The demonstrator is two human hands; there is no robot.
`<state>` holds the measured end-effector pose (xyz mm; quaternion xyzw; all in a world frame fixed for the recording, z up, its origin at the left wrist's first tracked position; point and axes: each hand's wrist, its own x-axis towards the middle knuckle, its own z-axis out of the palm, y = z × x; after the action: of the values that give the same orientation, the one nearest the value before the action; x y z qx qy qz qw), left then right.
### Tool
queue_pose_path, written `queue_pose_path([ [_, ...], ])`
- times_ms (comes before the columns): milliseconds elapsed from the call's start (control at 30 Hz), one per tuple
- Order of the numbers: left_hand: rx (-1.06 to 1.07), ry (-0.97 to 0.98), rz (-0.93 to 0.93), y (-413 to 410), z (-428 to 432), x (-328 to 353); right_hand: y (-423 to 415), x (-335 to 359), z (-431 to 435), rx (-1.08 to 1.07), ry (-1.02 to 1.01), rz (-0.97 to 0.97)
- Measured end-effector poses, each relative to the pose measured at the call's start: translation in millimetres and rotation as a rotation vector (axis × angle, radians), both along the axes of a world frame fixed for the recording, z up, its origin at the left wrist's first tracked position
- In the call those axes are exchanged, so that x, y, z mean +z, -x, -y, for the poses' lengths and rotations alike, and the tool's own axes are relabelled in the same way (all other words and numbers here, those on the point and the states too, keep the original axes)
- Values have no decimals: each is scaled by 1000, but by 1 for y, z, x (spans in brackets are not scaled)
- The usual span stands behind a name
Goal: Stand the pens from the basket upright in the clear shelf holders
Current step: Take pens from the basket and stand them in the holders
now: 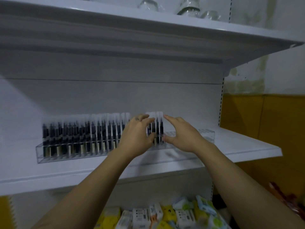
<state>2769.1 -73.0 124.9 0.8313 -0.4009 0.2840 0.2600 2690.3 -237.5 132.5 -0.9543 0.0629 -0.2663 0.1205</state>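
Note:
A long clear holder sits on the white shelf. Its left half is packed with upright dark pens with pale caps. A small separate group of pens stands upright further right. My left hand has its fingers and thumb curled round the left side of this group. On the group's right side, my right hand has straight fingers and a spread thumb. The holder's right end holds no pens. The basket is not in view.
Another white shelf overhangs close above, with glass items on it. Below the pen shelf lie several small yellow and white packets. A yellow wall is at the right.

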Motion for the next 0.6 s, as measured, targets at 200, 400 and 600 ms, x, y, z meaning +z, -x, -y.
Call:
queue_pose_path([
  [200, -18, -26, 50, 38, -25, -40, 40, -42, -31, 21, -9, -36],
  [400, -58, -5, 26, 63, -42, -103, 65, -108, -46, 21, -81, -39],
  [600, -23, -264, -153, 78, -52, -195, 80, -201, -52, -25, -154, -248],
])
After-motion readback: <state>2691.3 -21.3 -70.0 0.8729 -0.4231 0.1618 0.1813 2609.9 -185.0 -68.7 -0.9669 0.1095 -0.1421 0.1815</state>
